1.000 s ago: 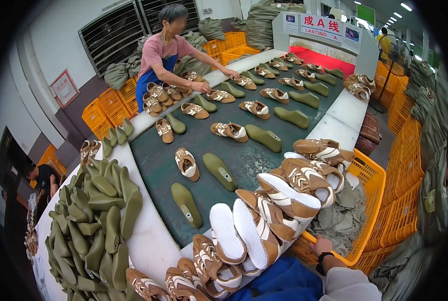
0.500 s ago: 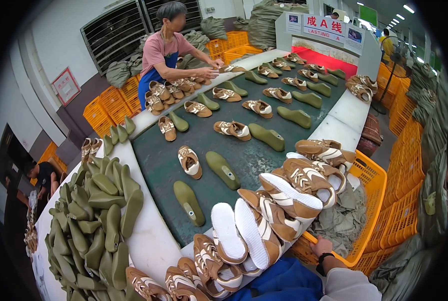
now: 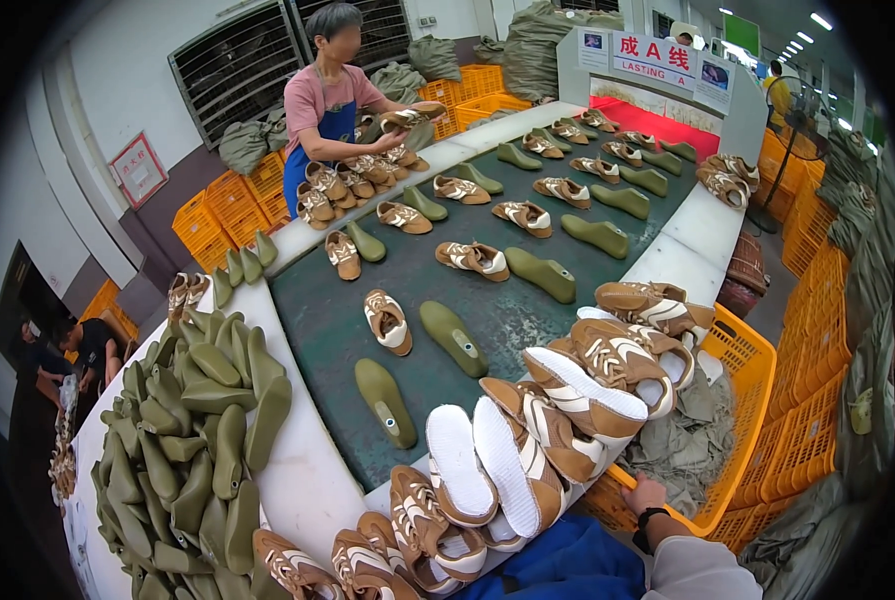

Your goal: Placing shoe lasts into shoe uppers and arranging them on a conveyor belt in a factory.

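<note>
My right hand (image 3: 645,494), with a dark watch on its wrist, is closed on the near rim of an orange plastic crate (image 3: 754,425). Grey-green cloth (image 3: 682,455) fills the bottom of that crate. Beside the hand, brown-and-white sneakers (image 3: 507,465) are heaped along the near edge of the line, several tipped with white soles showing. Out on the dark green belt (image 3: 317,330), sneakers (image 3: 387,322) lie alongside olive-green shoe lasts (image 3: 385,403). My left hand is out of view; blue cloth (image 3: 567,560) shows at the lower edge.
A big pile of olive lasts (image 3: 182,450) covers the white ledge at left. Across the belt, a person (image 3: 317,120) in a blue apron holds a sneaker (image 3: 410,117) above a sneaker heap. Orange crates (image 3: 802,370) are stacked at right, near a standing fan (image 3: 797,120).
The person across the belt has raised a sneaker off the far side. My view has shifted slightly; my right hand stays on the crate rim.
</note>
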A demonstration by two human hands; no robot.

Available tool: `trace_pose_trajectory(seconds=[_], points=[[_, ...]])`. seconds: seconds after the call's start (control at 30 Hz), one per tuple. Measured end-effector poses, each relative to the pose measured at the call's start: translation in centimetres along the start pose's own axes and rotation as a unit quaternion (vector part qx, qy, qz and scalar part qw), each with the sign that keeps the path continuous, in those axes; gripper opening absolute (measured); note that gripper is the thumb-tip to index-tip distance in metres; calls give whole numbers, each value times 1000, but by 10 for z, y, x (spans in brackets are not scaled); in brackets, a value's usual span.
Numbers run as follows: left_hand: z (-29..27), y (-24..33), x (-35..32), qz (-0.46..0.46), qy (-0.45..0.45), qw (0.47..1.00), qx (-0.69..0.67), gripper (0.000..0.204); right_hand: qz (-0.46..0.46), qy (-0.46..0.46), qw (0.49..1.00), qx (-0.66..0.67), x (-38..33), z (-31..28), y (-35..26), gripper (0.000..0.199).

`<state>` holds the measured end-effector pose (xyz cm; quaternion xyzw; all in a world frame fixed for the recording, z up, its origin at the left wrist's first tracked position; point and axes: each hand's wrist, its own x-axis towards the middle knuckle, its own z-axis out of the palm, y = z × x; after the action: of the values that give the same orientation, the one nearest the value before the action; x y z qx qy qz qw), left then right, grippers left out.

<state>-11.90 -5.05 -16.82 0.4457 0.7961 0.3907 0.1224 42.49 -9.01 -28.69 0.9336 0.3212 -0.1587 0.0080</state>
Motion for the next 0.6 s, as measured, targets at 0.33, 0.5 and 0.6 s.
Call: trace_pose_trajectory(seconds=[0.33, 0.5, 0.6], points=[[-5, 11, -2, -11, 9, 998, 65, 64, -11, 5, 1000, 2, 0, 1, -1, 40], [-13, 46, -2, -89, -57, 992, 76, 73, 13, -13, 1000, 3, 0, 1, 3, 41], [-13, 41, -2, -70, -48, 993, 80, 76, 1, -5, 1000, 7, -1, 0, 2, 41]])
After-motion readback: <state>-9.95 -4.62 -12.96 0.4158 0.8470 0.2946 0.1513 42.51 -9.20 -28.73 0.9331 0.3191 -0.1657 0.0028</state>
